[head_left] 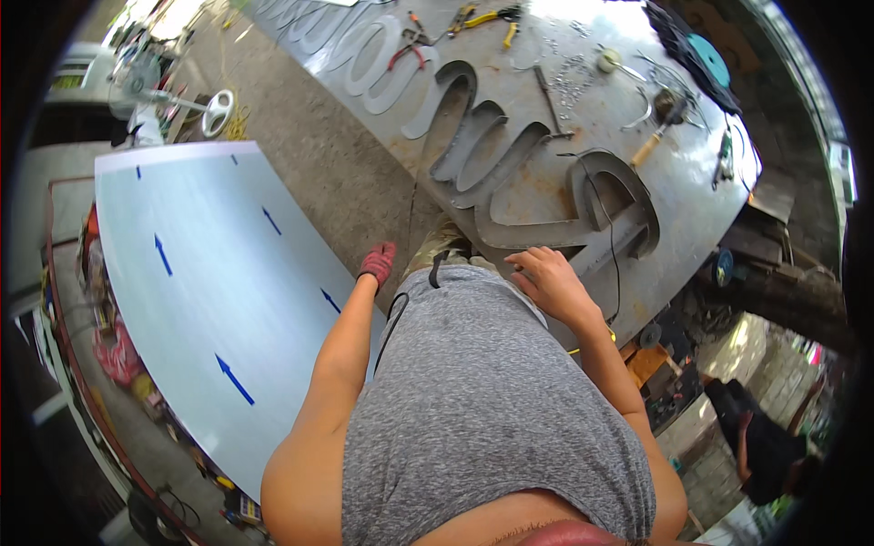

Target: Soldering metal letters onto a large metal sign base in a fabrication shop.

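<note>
My left hand [378,263], in a red glove, hangs beside my left thigh near the edge of a pale blue sheet [196,300] with blue arrows. Its fingers look loosely extended, and no held thing shows. My bare right hand [549,280] is in front of my waist with its fingers spread, holding nothing visible. Just beyond it, at the near edge of the metal table [681,205], stands a large hollow letter [637,196] of grey sheet metal. Further along that edge are joined metal letters [473,136] with raised walls. A thin black cable [605,205] crosses the large letter.
On the table lie yellow-handled pliers [492,16], red-handled pliers [407,56], a hammer [550,102], a wooden-handled tool [648,148] and several metal scraps. Flat letter shapes [373,64] lie further left. A fan [137,80] stands at the far left. Another person [756,437] is at the lower right.
</note>
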A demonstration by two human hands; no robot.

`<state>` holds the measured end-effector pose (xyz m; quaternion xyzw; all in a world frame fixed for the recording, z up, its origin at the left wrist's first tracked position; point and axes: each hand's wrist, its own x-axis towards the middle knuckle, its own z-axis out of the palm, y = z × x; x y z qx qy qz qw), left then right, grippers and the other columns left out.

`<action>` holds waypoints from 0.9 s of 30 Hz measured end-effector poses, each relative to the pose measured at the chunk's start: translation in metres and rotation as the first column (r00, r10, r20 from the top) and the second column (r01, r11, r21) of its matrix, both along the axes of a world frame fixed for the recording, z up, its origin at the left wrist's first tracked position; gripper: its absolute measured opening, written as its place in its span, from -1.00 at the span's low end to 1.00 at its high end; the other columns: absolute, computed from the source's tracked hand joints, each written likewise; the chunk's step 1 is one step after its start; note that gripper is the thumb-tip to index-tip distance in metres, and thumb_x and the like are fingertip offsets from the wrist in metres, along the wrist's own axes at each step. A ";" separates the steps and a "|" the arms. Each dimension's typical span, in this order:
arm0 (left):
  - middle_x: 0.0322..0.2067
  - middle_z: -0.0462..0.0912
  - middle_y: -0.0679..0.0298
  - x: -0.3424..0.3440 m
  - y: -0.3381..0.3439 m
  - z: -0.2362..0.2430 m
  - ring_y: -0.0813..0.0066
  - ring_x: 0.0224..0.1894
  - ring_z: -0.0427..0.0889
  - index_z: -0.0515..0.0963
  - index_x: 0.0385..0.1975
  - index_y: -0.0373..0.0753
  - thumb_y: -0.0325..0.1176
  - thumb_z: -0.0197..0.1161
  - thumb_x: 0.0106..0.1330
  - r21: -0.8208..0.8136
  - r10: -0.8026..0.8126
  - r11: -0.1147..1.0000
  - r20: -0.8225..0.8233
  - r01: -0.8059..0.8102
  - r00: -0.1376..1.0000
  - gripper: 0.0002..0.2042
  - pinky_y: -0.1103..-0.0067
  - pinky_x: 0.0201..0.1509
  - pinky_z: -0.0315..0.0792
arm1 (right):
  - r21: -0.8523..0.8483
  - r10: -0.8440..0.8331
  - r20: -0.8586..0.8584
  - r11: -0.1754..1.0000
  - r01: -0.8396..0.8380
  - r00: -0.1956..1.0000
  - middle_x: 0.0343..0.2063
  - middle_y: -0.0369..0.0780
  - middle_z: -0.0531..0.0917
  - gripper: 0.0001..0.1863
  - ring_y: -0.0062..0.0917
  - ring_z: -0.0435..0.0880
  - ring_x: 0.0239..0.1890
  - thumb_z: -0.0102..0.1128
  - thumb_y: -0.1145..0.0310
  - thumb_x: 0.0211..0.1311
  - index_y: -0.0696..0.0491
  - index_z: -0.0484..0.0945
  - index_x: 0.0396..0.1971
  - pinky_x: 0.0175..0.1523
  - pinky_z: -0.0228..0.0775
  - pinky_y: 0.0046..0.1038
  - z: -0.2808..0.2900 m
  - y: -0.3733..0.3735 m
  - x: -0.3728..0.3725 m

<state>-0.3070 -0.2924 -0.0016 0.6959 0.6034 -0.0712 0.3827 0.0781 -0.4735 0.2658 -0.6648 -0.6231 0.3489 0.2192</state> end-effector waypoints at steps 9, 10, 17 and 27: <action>-0.08 0.66 0.03 -0.031 0.044 -0.021 0.25 -0.15 0.66 0.50 0.06 -0.25 -0.22 0.13 0.38 -0.152 -0.376 0.916 -0.001 0.372 0.927 -0.66 0.39 -0.19 0.56 | 0.088 -0.032 0.071 0.996 0.026 0.997 -0.27 -0.19 0.69 -0.82 -0.28 0.65 -0.10 0.18 0.32 0.25 0.06 0.65 -0.22 -0.01 0.35 -0.24 -0.022 -0.010 0.001; -0.08 0.66 0.03 -0.024 0.052 -0.016 0.25 -0.15 0.66 0.50 0.06 -0.25 -0.22 0.13 0.38 -0.156 -0.427 0.893 0.002 0.423 0.904 -0.66 0.39 -0.19 0.56 | 0.083 -0.088 0.073 0.993 0.081 0.994 -0.27 -0.19 0.69 -0.82 -0.28 0.65 -0.10 0.18 0.32 0.25 0.06 0.65 -0.22 -0.01 0.35 -0.24 -0.023 -0.017 -0.001; -0.16 0.67 0.13 0.017 0.113 -0.016 0.35 -0.43 0.56 0.54 -0.02 -0.23 0.02 0.07 0.43 -0.212 0.189 0.964 0.129 -0.159 0.973 -0.58 0.46 -0.38 0.43 | 0.024 -0.207 0.063 0.978 0.206 0.976 -0.23 -0.22 0.65 -0.80 -0.33 0.60 -0.06 0.14 0.26 0.35 0.03 0.61 -0.18 0.03 0.35 -0.25 -0.036 -0.042 -0.007; -0.23 0.61 0.25 0.092 0.124 0.037 0.48 -0.34 0.47 0.51 0.01 -0.25 0.01 0.10 0.48 -0.119 -0.037 0.991 0.172 0.058 0.984 -0.58 0.48 -0.20 0.41 | -0.010 -0.313 0.056 0.949 0.314 0.948 -0.25 -0.19 0.65 -0.80 -0.30 0.60 -0.05 0.11 0.30 0.33 0.05 0.61 -0.18 0.06 0.33 -0.23 -0.029 -0.050 0.007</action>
